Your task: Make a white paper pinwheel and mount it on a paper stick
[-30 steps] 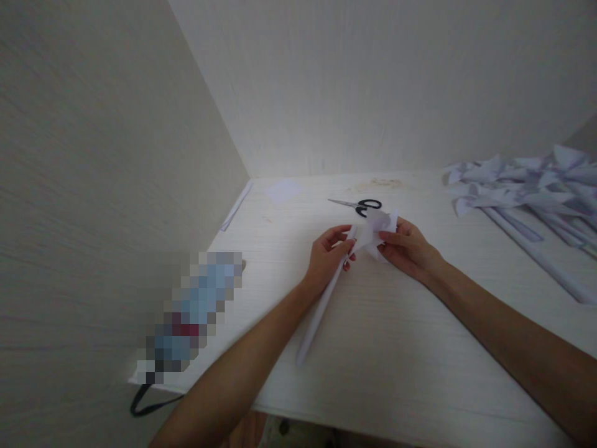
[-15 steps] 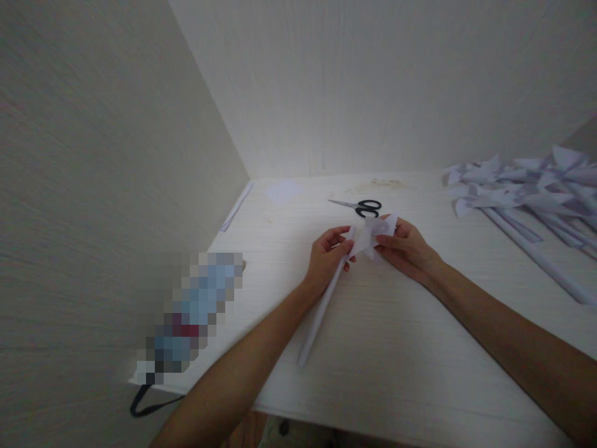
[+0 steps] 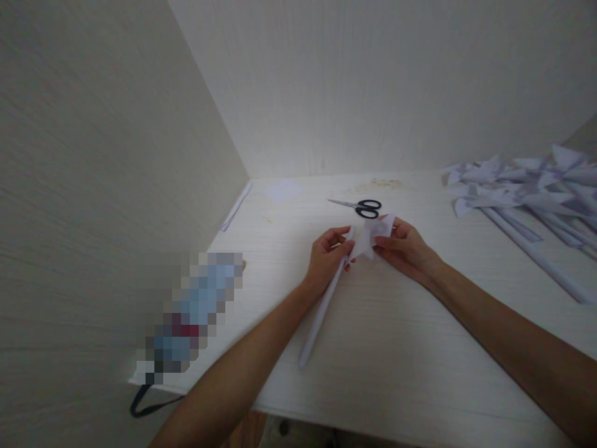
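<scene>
Hands meet mid-table. Left hand [image 3: 328,258] pinches the top of a long white rolled paper stick [image 3: 321,308]. Right hand [image 3: 405,249], at its 3 o'clock, pinches a folded white paper pinwheel head [image 3: 373,235]. Black-handled scissors [image 3: 360,206] lie at 12 o'clock.

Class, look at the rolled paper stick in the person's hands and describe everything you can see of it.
The stick is a long, thin tube of white paper, rolled tight. It slants from its low end near the table's front edge up and away to the hands. The left hand grips it near the top. There a folded white paper piece meets it, pinched by the right hand. How the two join is hidden. The low end seems to rest on the table.
</scene>
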Demonstrator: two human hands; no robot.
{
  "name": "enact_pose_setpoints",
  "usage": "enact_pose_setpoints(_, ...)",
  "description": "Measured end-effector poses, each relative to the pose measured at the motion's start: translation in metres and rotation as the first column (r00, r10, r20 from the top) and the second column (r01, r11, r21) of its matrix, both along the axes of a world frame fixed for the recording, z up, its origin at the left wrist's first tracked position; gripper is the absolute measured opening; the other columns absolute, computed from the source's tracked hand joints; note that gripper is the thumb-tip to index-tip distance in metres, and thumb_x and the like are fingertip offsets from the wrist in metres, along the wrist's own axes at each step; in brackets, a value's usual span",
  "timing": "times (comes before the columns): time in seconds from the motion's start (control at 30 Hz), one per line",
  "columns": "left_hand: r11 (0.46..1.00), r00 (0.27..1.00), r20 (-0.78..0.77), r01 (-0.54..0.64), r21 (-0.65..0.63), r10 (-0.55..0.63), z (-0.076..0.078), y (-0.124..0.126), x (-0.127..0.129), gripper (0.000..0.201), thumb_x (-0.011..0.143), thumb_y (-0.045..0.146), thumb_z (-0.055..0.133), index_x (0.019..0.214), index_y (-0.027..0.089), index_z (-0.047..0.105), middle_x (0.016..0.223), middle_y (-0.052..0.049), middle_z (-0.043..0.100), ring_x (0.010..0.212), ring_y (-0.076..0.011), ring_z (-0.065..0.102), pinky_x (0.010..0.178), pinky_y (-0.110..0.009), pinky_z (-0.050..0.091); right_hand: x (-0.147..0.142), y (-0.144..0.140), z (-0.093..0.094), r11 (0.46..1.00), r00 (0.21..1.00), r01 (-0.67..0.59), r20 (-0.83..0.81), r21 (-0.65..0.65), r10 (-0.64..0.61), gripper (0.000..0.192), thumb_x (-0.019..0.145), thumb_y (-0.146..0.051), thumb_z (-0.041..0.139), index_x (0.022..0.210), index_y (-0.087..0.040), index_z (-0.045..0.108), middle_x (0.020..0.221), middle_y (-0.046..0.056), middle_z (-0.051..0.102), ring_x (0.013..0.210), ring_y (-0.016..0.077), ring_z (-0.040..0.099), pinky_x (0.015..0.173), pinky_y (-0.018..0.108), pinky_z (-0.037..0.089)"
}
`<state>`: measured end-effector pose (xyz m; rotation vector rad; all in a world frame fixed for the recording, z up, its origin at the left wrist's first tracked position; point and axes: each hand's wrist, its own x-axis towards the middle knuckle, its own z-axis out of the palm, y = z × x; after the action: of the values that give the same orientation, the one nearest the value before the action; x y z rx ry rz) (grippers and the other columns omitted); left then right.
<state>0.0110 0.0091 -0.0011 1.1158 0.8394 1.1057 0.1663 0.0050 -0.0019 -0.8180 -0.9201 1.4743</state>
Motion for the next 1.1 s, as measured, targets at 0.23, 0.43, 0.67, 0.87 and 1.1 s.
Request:
enact_pose_setpoints(0.23,1.0,0.999,0.031,0.022,-0.015,-0.021,-0.0012,-0.0011,0.0003,0.033,0.06,0.028,0.065,0.089,0.014,0.056,0.058,0.005,0.05,0.042,-0.0048,0.047,0.036,-0.017,0.038,0.0009,0.0002,0.0002,1.0,0.999,-0.027,0.019,0.012,0.027,0.034,0.05,-0.018,0.076,0.08,-0.022,0.059,0.072,-0.001,0.063,0.063,0.0133,0.058,0.064,0.03,0.048)
enact_pose_setpoints(0.43,0.999,0.998,0.054,0.046,-0.017,-0.045,-0.0016,-0.0012,0.0004,0.031,0.059,0.029,0.066,0.086,0.015,0.057,0.062,0.004,0.051,0.044,-0.0044,0.047,0.038,-0.017,0.04,0.0027,0.0009,-0.0006,0.998,0.998,-0.059,0.025,0.026,0.058,0.032,0.054,-0.02,0.074,0.082,-0.022,0.059,0.076,0.0,0.064,0.067,0.0143,0.059,0.065,0.03,0.048)
enact_pose_setpoints(0.67,0.998,0.997,0.052,0.057,-0.023,-0.056,-0.001,-0.0012,-0.0001,0.03,0.059,0.028,0.066,0.085,0.015,0.057,0.066,0.003,0.052,0.046,-0.0047,0.048,0.041,-0.018,0.042,0.002,0.0006,-0.0007,0.999,0.998,-0.049,0.033,0.024,0.048,0.033,0.053,-0.019,0.074,0.082,-0.021,0.059,0.077,0.001,0.065,0.067,0.0147,0.06,0.066,0.032,0.048)
enact_pose_setpoints(0.87,0.997,0.996,0.061,0.065,-0.03,-0.063,-0.0023,-0.0015,-0.0007,0.03,0.06,0.028,0.065,0.085,0.015,0.058,0.066,0.003,0.053,0.047,-0.0047,0.049,0.043,-0.019,0.044,0.0015,0.0007,-0.0011,0.999,0.999,-0.033,0.038,0.025,0.032,0.035,0.052,-0.02,0.075,0.083,-0.021,0.059,0.079,0.001,0.065,0.067,0.0149,0.06,0.066,0.032,0.049)
enact_pose_setpoints(1.1,0.997,0.996,0.066,0.068,-0.037,-0.066,-0.0019,-0.0017,-0.0007,0.031,0.058,0.029,0.067,0.084,0.015,0.059,0.067,0.003,0.053,0.047,-0.0047,0.049,0.044,-0.019,0.044,0.0017,0.0015,-0.0028,0.999,0.998,-0.037,0.046,0.038,0.036,0.034,0.053,-0.021,0.075,0.083,-0.021,0.06,0.078,0.001,0.065,0.068,0.0152,0.06,0.068,0.033,0.049)
